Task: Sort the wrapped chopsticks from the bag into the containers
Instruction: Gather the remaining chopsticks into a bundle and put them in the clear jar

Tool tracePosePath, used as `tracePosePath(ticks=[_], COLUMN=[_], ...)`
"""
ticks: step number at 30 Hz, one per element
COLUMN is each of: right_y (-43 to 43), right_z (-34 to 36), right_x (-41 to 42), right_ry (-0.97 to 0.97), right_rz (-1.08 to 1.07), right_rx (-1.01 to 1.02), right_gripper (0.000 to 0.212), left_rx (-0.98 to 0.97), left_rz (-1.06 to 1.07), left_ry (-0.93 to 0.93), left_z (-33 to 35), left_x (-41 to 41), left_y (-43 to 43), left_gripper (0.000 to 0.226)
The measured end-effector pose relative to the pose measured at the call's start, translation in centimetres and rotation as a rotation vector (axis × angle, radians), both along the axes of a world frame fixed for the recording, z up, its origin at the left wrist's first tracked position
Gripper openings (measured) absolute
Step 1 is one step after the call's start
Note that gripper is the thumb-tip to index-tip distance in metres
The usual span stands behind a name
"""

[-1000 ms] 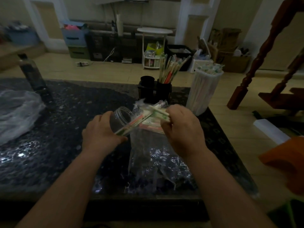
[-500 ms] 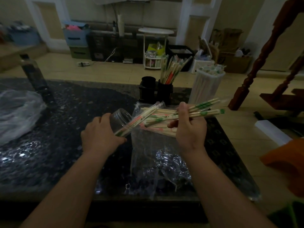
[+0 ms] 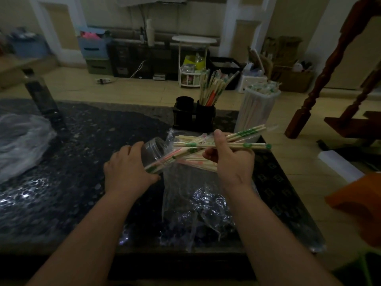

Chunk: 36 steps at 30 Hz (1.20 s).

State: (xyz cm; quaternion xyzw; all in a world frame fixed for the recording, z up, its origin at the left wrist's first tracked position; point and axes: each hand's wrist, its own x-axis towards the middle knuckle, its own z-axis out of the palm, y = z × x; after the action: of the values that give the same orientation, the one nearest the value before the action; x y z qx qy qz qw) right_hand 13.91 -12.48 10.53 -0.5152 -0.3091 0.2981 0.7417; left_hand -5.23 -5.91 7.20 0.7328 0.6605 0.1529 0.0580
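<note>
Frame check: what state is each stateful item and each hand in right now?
left hand, grips the clear jar.
clear jar, lidless, tilted.
right hand, holds green-marked chopsticks.
plastic bag, open, chopsticks inside.
black holder, upright, holding chopsticks.
white container, upright, packed full.

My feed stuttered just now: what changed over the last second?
The right hand pulled a few chopsticks out of the bag, up and rightward, and holds them. The left hand keeps gripping the jar; bag, black holder and white container stayed put.
</note>
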Motion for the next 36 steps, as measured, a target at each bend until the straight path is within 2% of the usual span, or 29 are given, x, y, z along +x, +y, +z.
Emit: tracePosePath(ticks=[5,8,10,12,15,19,24,28,31,33,36], right_y=[0.1,0.4,0.7,1.0,1.2,1.1,1.0,1.1,0.8,0.5,0.2], right_z=[0.3,-0.5,-1.3,-1.5,-1.3,-1.8,-1.2,-2.0,-2.4,-2.4,-3.2], right_x=[0.3,0.4,0.4,0.6,0.8,0.2,1.5,2.0,2.3,2.3,1.8], right_ry=[0.052,0.041,-0.021,-0.011,0.133,-0.027,-0.063,-0.310,-0.736,-1.042,-1.259], right_rz=[-0.010,0.149,0.210,0.143,0.083,0.237,0.138,0.276,0.437,0.651,0.897], right_rx=[0.037,-0.110,-0.232,-0.241,-0.156,-0.234,-0.253,-0.442,-0.651,-0.845,-1.091], right_gripper=[0.015,0.005,0.011,0.010,0.011,0.014,0.005,0.017,0.019,0.016,0.020], left_rx=[0.024,-0.003,0.007,0.022,0.021,0.030,0.016,0.003,-0.012,-0.004,0.001], left_rz=[0.007,-0.019,-0.033,-0.046,-0.058,-0.065,-0.023,0.014,0.007,0.008,0.013], left_ry=[0.022,-0.032,-0.042,-0.039,-0.048,-0.060,-0.073,-0.068,-0.094,-0.087,-0.079], left_z=[0.0,0.1,0.1,0.1,0.0,0.0,0.1,0.0,0.0,0.0,0.0], left_x=[0.1,0.1,0.1,0.2,0.2,0.2,0.0,-0.2,-0.3,-0.3,-0.2], left_y=[-0.1,-0.1,-0.2,-0.2,-0.3,-0.2,-0.1,0.0,0.1,0.1,0.1], left_gripper=[0.101,0.101,0.100,0.100,0.100,0.101,0.105,0.108,0.107,0.107,0.107])
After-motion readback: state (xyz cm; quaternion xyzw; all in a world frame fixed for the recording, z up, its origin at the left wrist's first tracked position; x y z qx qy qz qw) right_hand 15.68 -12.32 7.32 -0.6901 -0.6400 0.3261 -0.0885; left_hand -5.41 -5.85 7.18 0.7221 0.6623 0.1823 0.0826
